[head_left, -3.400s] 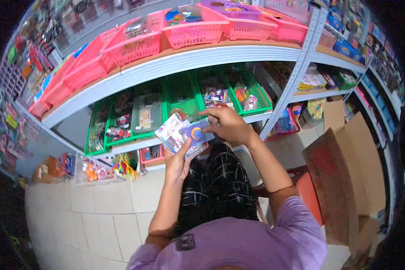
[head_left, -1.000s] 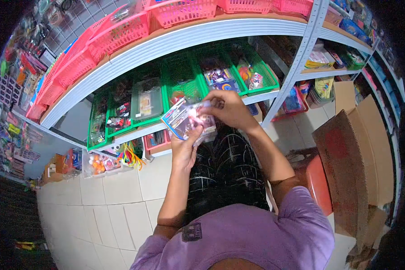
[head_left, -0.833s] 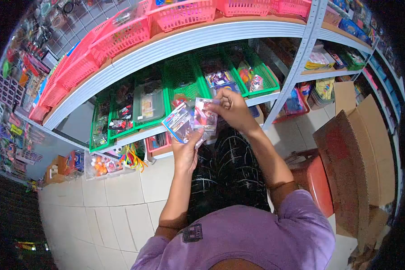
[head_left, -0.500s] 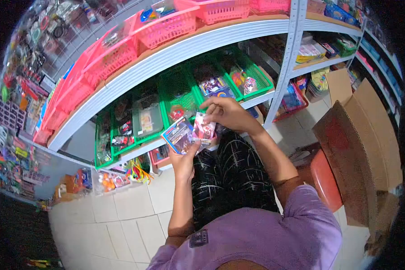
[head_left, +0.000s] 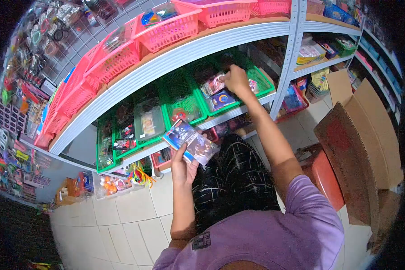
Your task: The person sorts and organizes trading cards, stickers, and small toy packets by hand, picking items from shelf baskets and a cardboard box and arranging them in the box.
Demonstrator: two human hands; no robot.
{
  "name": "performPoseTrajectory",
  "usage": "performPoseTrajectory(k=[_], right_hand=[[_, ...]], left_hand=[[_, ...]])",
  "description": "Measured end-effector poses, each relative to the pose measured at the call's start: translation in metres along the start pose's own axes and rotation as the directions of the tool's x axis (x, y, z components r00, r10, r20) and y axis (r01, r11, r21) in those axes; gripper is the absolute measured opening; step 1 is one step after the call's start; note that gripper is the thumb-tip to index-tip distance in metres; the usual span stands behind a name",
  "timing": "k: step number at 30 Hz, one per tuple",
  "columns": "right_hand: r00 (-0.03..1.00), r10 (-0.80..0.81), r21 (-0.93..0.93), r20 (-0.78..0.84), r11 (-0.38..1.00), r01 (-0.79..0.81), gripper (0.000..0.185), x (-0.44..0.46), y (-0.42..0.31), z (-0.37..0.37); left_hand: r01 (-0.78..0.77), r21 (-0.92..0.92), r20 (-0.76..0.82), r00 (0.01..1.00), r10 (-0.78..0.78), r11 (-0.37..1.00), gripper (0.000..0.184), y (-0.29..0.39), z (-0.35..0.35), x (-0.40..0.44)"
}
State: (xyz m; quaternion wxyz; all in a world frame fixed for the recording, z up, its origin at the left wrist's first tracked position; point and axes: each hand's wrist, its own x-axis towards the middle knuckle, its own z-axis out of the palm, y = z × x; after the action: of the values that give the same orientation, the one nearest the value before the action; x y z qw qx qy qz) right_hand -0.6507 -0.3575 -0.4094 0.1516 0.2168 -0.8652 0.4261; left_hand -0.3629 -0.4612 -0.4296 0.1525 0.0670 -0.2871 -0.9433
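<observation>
On the far side, right hand newly moved to green basket, fingers curled, grip unclear; near left, left hand clasps packets, now one fewer

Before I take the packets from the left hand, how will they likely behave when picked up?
The packets probably feel light, since they look thin and the left hand alone holds them. Their shiny clear wrapping may be slippery. The blue-edged one looks flat, so it may be fairly stiff.
</observation>
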Motion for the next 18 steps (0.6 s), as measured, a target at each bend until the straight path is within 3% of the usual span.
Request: performPoseTrajectory(k=[2,4,5,8,9,11,13,16,18], right_hand=[[0.999,-0.019,-0.146,0.027,0.989,0.023,0.03,0.0,-0.005,0.011],[0.997,-0.051,-0.238,0.063,0.969,0.065,0.029,-0.01,-0.017,0.011],[0.986,-0.122,-0.33,0.116,0.931,0.154,0.03,-0.007,-0.009,0.019],[0.919,-0.392,-0.351,-0.039,0.867,0.355,0.029,-0.024,-0.026,-0.001],[0.888,-0.451,-0.245,-0.089,0.874,0.42,0.028,-0.034,-0.036,-0.01],[0.901,-0.398,0.259,0.169,0.901,0.349,0.035,-0.055,-0.051,-0.025],[0.744,-0.407,0.644,0.53,0.764,-0.042,0.045,-0.083,-0.055,-0.036],[0.571,-0.41,0.617,0.711,0.753,-0.227,0.049,-0.115,-0.066,-0.05],[0.653,-0.375,0.589,0.658,0.797,-0.136,0.045,-0.122,-0.069,-0.049]], left_hand=[[-0.047,0.161,0.017,0.999,0.045,0.986,0.045,-0.001,0.006,0.0],[-0.056,0.142,-0.007,0.998,0.057,0.988,0.042,-0.002,0.012,-0.003],[-0.057,0.145,-0.02,0.998,0.06,0.988,0.042,-0.001,0.012,-0.004],[-0.102,0.164,-0.089,0.989,0.117,0.981,0.038,-0.001,0.006,-0.005],[-0.14,0.192,-0.13,0.977,0.167,0.971,0.037,-0.003,0.005,-0.004],[-0.189,0.204,-0.229,0.945,0.235,0.96,0.033,-0.004,0.01,-0.004],[-0.279,0.226,-0.229,0.916,0.329,0.933,0.034,-0.007,0.011,-0.003],[-0.315,0.237,-0.217,0.905,0.366,0.919,0.035,-0.012,0.008,0.001],[-0.296,0.277,-0.232,0.903,0.362,0.914,0.035,-0.014,0.008,0.002]])
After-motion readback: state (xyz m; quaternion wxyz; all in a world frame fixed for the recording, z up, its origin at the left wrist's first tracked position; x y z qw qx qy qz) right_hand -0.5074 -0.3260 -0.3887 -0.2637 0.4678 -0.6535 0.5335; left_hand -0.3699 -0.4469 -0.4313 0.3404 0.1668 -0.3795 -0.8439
